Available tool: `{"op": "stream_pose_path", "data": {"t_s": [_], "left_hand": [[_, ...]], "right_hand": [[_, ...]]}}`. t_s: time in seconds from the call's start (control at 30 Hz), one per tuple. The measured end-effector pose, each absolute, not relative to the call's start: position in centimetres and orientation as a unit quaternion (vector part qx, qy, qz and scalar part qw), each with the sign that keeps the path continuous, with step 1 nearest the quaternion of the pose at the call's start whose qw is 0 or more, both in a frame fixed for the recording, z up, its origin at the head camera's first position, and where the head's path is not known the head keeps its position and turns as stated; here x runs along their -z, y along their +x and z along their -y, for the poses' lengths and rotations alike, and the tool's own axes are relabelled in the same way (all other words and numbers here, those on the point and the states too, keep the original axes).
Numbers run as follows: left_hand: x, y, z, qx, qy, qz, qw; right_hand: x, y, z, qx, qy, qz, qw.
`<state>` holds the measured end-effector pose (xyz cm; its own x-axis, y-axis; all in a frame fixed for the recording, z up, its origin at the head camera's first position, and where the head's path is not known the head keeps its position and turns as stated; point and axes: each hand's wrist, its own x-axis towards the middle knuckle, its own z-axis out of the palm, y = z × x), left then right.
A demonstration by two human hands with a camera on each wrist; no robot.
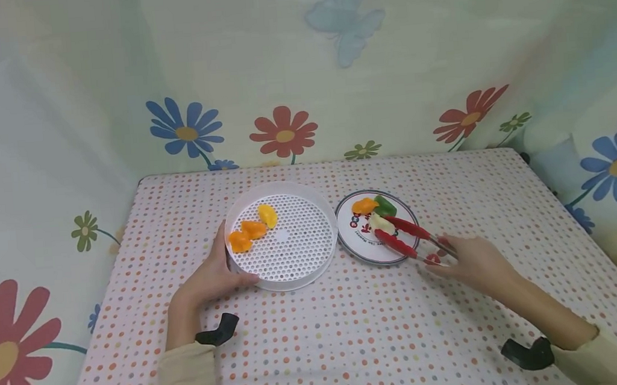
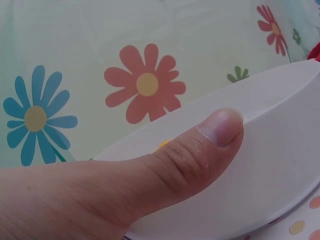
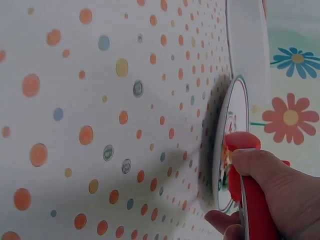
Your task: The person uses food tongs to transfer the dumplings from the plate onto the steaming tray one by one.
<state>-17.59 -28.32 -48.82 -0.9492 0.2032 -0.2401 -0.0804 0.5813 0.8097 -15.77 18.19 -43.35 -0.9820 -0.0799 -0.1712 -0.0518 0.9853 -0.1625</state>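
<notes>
My left hand (image 1: 210, 277) grips the near left rim of a round white sieve (image 1: 297, 258) with a perforated bottom. Its thumb lies over the rim in the left wrist view, the fingers hidden behind the wall. Inside the sieve sit two orange peppers (image 1: 254, 229) and a yellow pepper (image 1: 268, 216). In my right hand (image 1: 474, 262) is a pair of red-tipped tongs (image 1: 396, 244). Their tips reach over the plate (image 1: 357, 246), one on each side of a pale yellow pepper (image 1: 379, 222). An orange pepper (image 1: 364, 206) and a green pepper (image 1: 384, 206) lie behind it on the plate.
The table (image 1: 320, 342) is covered in a dotted cloth, and the plate stands close to the sieve's right side. A flower-printed curtain (image 1: 277, 68) rises behind the table's back edge and along both sides.
</notes>
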Motion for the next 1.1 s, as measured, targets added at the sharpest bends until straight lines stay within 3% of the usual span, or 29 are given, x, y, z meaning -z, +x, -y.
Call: {"op": "stream_pose_path", "data": {"t_s": [0.23,0.4,0.63,0.9,1.1], "left_hand": [[48.3,-18.9,26.5,-0.453,0.049,-0.877,0.155],[47.9,-19.5,25.8,-0.448,0.051,-0.877,0.166],[47.7,-19.5,24.5,-0.455,0.060,-0.874,0.158],[47.0,-19.2,22.6,-0.466,0.075,-0.867,0.159],[46.1,-18.9,22.4,-0.463,0.075,-0.867,0.168]], "right_hand": [[40.5,-14.4,-18.4,0.076,-0.077,-0.993,0.044],[37.6,-15.2,-14.1,0.035,-0.146,-0.988,0.028],[36.9,-18.5,-7.7,0.001,-0.290,-0.956,0.049],[36.5,-21.2,-7.6,-0.028,-0.398,-0.914,0.073],[36.2,-22.5,-7.0,-0.046,-0.400,-0.905,0.137]]}}
